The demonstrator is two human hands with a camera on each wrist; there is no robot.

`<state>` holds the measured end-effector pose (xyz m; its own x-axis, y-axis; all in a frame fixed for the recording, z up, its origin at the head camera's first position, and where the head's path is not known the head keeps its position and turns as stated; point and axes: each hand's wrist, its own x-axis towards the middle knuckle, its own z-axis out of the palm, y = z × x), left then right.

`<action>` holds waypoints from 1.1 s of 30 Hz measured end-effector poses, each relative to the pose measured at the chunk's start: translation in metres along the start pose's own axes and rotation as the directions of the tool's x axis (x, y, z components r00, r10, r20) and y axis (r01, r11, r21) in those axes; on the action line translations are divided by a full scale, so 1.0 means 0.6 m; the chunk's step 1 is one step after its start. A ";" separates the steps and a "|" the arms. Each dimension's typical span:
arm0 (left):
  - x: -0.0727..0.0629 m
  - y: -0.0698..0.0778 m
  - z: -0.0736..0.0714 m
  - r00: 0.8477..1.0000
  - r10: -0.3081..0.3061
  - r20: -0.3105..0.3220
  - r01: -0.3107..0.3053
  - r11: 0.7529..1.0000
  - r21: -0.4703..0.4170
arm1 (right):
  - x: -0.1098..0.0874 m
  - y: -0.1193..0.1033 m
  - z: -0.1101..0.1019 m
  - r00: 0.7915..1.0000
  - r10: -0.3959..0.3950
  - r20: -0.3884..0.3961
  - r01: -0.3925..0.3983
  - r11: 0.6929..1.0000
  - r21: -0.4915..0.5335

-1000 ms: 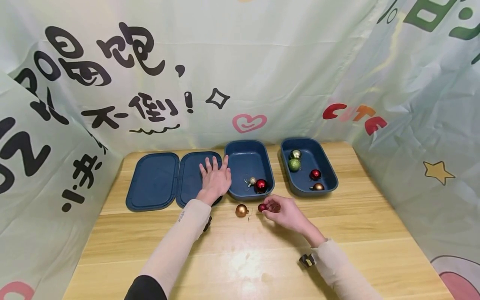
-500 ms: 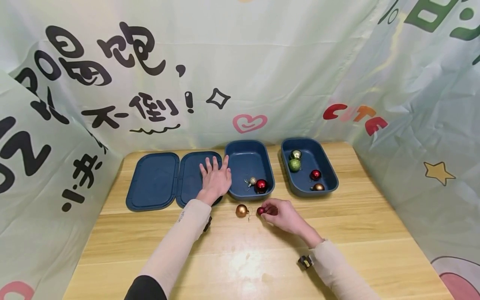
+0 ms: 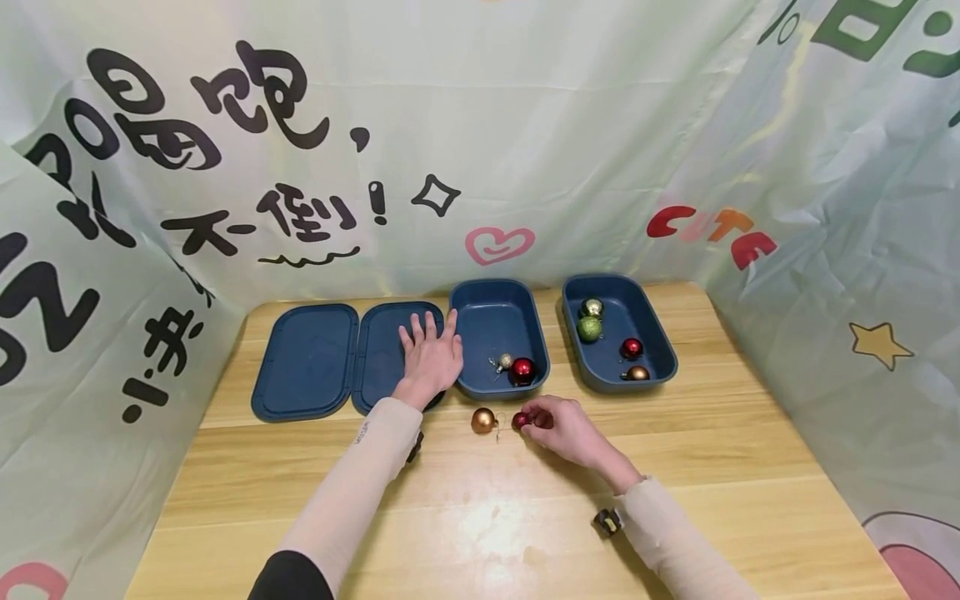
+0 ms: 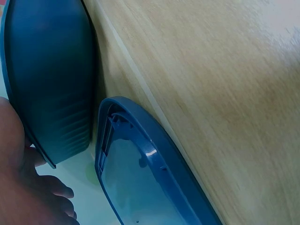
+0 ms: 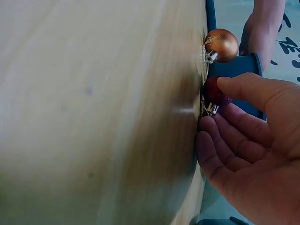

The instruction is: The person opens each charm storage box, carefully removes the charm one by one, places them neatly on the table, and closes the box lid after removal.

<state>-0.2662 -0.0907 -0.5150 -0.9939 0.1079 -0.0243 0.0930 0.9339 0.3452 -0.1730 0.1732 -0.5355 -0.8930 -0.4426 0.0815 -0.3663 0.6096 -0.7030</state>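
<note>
Right hand: I am watching the right hand (image 3: 562, 429) pinching a small dark red glittery ball (image 5: 216, 91) between thumb and fingers; whether the ball is touching the pale wooden desk (image 3: 450, 517), I cannot tell.
Red ball: it is sitting just right of a round copper-coloured ball (image 3: 483, 420), in front of a deep dark blue plastic box (image 3: 491, 321).
Left hand: the left hand (image 3: 429, 362) is spreading its fingers beside that box's rim, gripping nothing.
Good pinch: I am favouring light pressure across the ball's middle, keeping clear of the copper ball's loop.
Right wrist view: it is revealing a shiny metallic cap (image 5: 213, 108) under the red ball, which the head view is hiding.
Left wrist view: it is showing the box's ribbed outer wall; only the head view is showing its contents.
</note>
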 end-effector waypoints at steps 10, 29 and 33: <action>-0.002 0.001 0.000 1.000 -0.004 0.003 0.004 1.000 0.005 | 0.001 -0.002 0.004 1.000 0.027 0.006 -0.027 1.000 -0.002; -0.003 0.003 -0.002 1.000 -0.011 0.015 0.012 1.000 -0.009 | 0.002 0.003 0.006 1.000 -0.006 -0.018 0.006 1.000 0.003; -0.003 0.003 -0.002 1.000 -0.014 0.019 0.014 1.000 -0.003 | 0.002 0.003 0.006 1.000 0.002 -0.020 -0.002 1.000 0.005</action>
<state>-0.2645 -0.0898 -0.5131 -0.9937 0.1016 -0.0470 0.0791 0.9344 0.3473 -0.1737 0.1711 -0.5391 -0.8987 -0.4284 0.0942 -0.3634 0.6070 -0.7068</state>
